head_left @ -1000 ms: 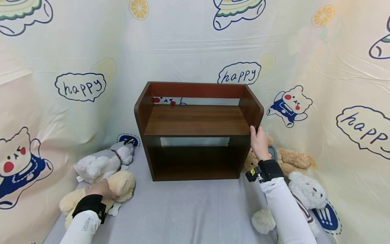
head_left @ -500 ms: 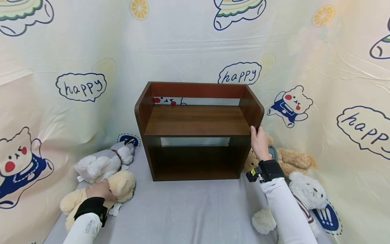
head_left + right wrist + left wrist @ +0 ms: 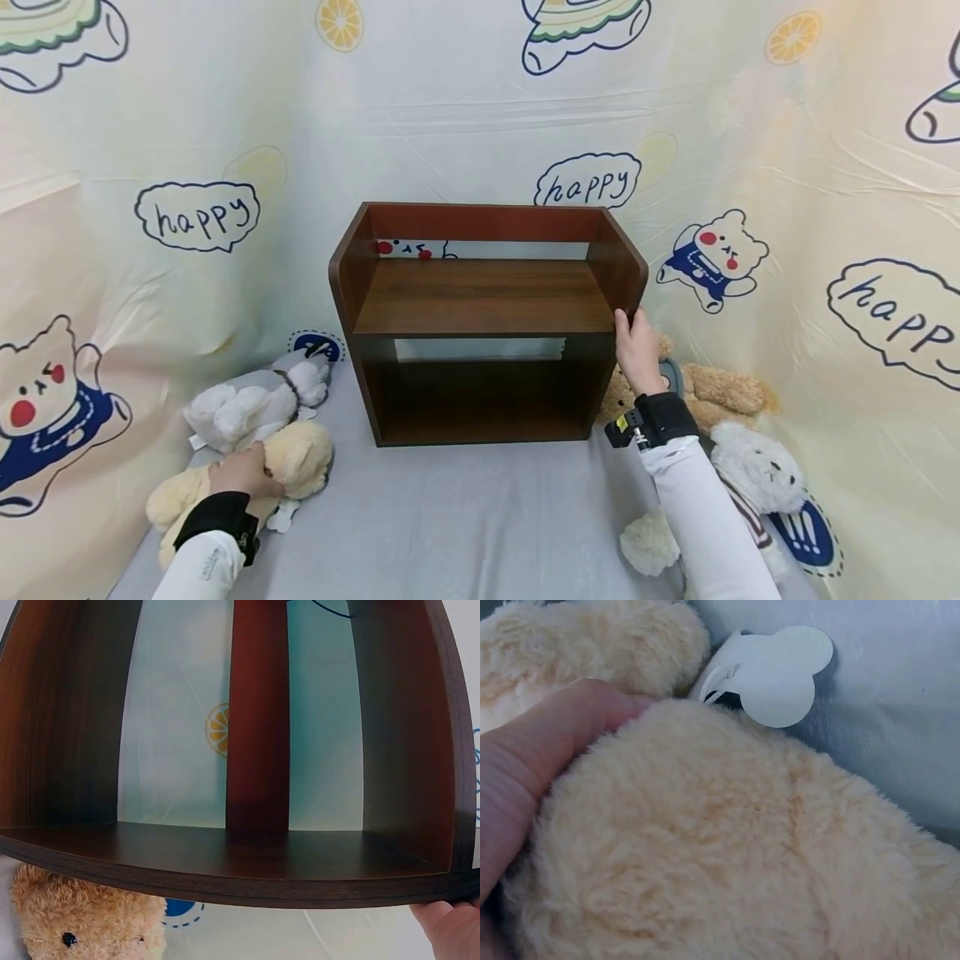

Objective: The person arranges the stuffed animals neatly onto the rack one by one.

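Observation:
In the head view, my left hand (image 3: pixel 243 472) grips a cream plush toy (image 3: pixel 300 458) lying on its side at the lower left. The left wrist view shows the thumb pressed into the toy's fur (image 3: pixel 690 825), with a white bone-shaped tag (image 3: pixel 784 679) beside it. A dark brown two-tier wooden shelf (image 3: pixel 483 296) stands upright mid-view, both tiers bare. My right hand (image 3: pixel 639 354) holds the front edge of its right side panel, about level with the middle board. Only part of that hand (image 3: pixel 450 926) shows at the corner of the right wrist view.
A grey-and-white plush toy (image 3: pixel 251 404) lies behind the cream one. Right of the shelf are a brown teddy bear (image 3: pixel 723 396) and a white plush toy (image 3: pixel 757 467), partly behind my right arm. A grey cloth (image 3: pixel 465 525) covers the surface; a printed curtain (image 3: pixel 450 125) hangs behind.

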{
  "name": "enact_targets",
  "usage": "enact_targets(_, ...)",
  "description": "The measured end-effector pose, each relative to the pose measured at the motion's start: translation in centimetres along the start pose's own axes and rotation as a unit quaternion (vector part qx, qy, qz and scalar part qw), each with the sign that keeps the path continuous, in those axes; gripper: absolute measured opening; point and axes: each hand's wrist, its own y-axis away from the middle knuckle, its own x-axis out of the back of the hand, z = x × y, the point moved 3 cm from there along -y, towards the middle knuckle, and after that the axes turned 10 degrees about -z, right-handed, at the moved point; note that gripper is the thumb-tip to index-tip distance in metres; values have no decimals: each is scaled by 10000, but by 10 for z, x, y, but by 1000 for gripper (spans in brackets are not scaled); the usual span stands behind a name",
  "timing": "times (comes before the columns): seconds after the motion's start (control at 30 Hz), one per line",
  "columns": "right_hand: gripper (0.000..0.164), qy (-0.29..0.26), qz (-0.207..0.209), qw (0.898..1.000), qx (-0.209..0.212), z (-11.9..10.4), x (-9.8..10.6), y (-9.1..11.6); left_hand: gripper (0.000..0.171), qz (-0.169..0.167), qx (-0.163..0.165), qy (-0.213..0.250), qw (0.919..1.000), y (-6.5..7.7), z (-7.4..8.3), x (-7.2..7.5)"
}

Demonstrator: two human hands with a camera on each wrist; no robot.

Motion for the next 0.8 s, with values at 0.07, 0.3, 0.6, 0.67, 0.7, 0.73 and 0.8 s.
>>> enact_targets(0.07,47,-26,-9,10000,16,-1,-1,0,58,-17,1,55,10000,1,-1,2)
enact_targets(0.3,45,-105,29,9999,-5,-1,-3,-3,65,119,-137,178,9997,4,-7,10)
enact_targets(0.6,43,-71,119,9999,62,-1,-2,-2,73,694,-644,456,9945,23,-9,33)
enact_targets(0.67,42,-95,112,9998,97,-1,-2,-2,69,867,-825,505,9915,28,-7,37)
enact_targets(0.7,42,-97,107,9998,118,-1,-2,-2,67,937,-938,542,9897,29,-6,39)
enact_targets(0.73,42,-109,97,9998,112,-2,-2,-2,66,1000,-1059,564,9877,31,-5,40)
enact_targets(0.8,42,-142,75,9998,116,-2,-2,-1,65,1128,-1299,641,9830,32,-3,42)
